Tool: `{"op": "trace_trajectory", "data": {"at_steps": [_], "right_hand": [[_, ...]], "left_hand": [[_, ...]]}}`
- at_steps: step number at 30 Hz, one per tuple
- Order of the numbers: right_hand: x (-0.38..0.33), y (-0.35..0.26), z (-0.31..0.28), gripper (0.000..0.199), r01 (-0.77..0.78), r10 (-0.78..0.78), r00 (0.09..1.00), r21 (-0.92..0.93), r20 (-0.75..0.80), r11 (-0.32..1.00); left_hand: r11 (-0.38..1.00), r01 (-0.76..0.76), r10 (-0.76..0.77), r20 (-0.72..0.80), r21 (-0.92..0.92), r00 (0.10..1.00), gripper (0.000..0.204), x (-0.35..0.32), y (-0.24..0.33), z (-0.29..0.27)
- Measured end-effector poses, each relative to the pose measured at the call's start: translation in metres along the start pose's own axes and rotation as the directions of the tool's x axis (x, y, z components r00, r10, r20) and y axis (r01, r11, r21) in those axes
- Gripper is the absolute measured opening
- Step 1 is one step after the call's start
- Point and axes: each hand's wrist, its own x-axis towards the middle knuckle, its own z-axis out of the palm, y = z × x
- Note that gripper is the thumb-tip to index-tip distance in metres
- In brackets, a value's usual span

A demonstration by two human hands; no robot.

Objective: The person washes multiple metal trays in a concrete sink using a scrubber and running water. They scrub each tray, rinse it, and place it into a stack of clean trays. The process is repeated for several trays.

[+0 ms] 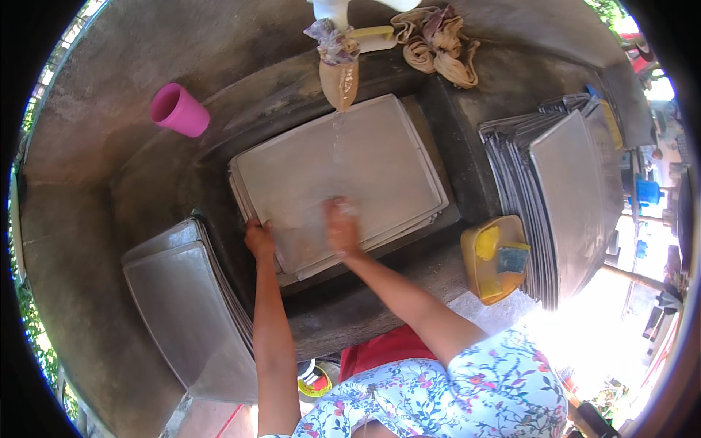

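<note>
Under the tap's stream (337, 139), the right hand (342, 230) pressed flat, fingers open, on the top tray (380, 157), while the left hand (259, 239) gripped that tray's near-left edge in the basin (219, 157).

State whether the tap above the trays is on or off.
On: a thin stream of water falls from the tap onto the top tray.

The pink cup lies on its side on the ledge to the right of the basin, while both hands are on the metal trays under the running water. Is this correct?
Not quite: the head view shows the pink cup on the ledge to the left of the basin, not the right. The rest holds: it lies on its side, and the left hand and right hand are on the metal trays under the running water.
</note>
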Motion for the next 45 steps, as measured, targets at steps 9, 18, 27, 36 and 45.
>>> {"op": "trace_trajectory", "data": {"at_steps": [9,18,27,36,45], "right_hand": [[-0.005,0.165,-0.031,0.043,-0.047,0.038,0.989,-0.063,-0.14,0.997],[0.224,0.197,-0.029,0.042,-0.196,0.093,0.938,-0.287,-0.335,0.938],[0.134,-0.054,0.073,0.042,0.44,-0.427,0.865,-0.01,-0.263,0.898],[-0.008,0.065,-0.016,0.022,0.434,-0.433,0.901,-0.054,0.031,0.899],[-0.022,0.166,-0.086,0.027,-0.505,0.841,0.54,0.793,-0.017,0.341]], "left_hand": [[0.999,-0.043,0.042,-0.072,-0.006,0.997,0.024,-0.008,0.01,0.003],[1.0,-0.02,0.021,-0.081,0.01,0.996,0.024,-0.012,0.02,-0.004],[0.993,-0.084,0.073,-0.134,-0.08,0.988,0.014,0.007,-0.015,0.008],[0.999,0.038,-0.036,0.099,-0.01,0.994,0.038,0.007,-0.004,0.005],[0.341,-0.014,0.175,0.049,-0.94,0.983,0.023,-0.062,0.065,-0.094]]}}
